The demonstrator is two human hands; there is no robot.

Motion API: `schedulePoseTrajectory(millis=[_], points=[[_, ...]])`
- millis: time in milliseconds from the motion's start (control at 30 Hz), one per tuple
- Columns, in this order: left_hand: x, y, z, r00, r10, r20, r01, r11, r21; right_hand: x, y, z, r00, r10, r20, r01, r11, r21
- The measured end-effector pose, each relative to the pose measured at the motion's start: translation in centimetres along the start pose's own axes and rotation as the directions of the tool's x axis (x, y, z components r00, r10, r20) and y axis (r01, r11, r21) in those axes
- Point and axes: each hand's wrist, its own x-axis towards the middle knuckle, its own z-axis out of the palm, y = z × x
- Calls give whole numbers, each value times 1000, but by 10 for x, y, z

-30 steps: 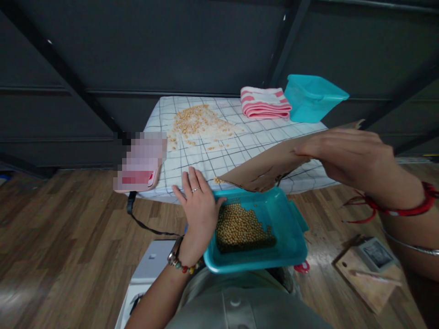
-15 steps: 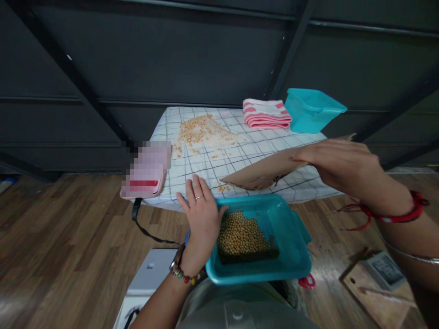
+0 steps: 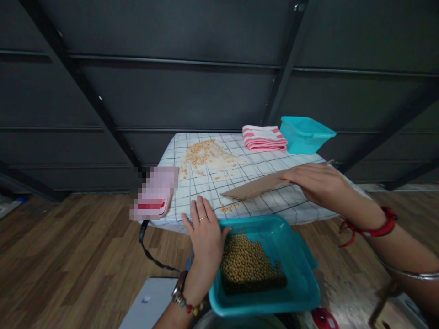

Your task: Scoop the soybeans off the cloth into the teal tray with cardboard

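My left hand (image 3: 206,235) lies with fingers stretched out on the front edge of the cloth, its thumb over the left rim of a teal plastic basin (image 3: 298,292). Soybeans (image 3: 245,262) are heaped in the basin's left part. In my right hand (image 3: 313,180) is a piece of brown cardboard (image 3: 252,187), slanted low over the cloth, its tip near a few loose soybeans (image 3: 229,207) just behind the basin. Farther back lies a pile of soybeans (image 3: 202,152) mixed with fine white grains (image 3: 221,160).
The table has a white checked cloth (image 3: 192,189). At its back right are a folded pink-and-white towel (image 3: 264,138) and a turquoise container (image 3: 305,137). A pink phone-like object (image 3: 154,192), partly pixelated, lies at the left edge, its black strap (image 3: 151,253) hanging down. A dark panelled wall (image 3: 192,96) stands behind.
The camera has tilted up, so everything appears lower in the picture. My right hand has brought the cardboard lower and flatter to the cloth. More loose soybeans show by its tip. My left hand stays put.
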Motion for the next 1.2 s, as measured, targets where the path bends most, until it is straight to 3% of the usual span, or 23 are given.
schedulePoseTrajectory(millis=[200,300,400,633,867,1067,1200], points=[[-1,-1,3,1000,1,-23,-1,1000,11,6,10,18,998,48,-45,-50,998,-39],[-1,-1,2,1000,-2,-10,2,1000,19,-1,13,12,995,95,-39,-94,995,15],[0,0,1,1000,-4,-1,4,1000,18,-6,9,5,998,60,-2,-60,997,45],[0,0,-1,1000,-4,12,4,1000,24,9,5,22,998,61,-3,-61,996,-72],[0,1,-3,999,-10,38,9,999,33,12,-9,7,999,25,-33,-26,999,-36],[0,0,0,999,-16,32,16,999,30,22,-19,20,1000,13,-26,-16,993,-116],[1,-1,1,999,-22,24,21,1000,23,20,-17,15,997,62,-51,-66,996,-68]])
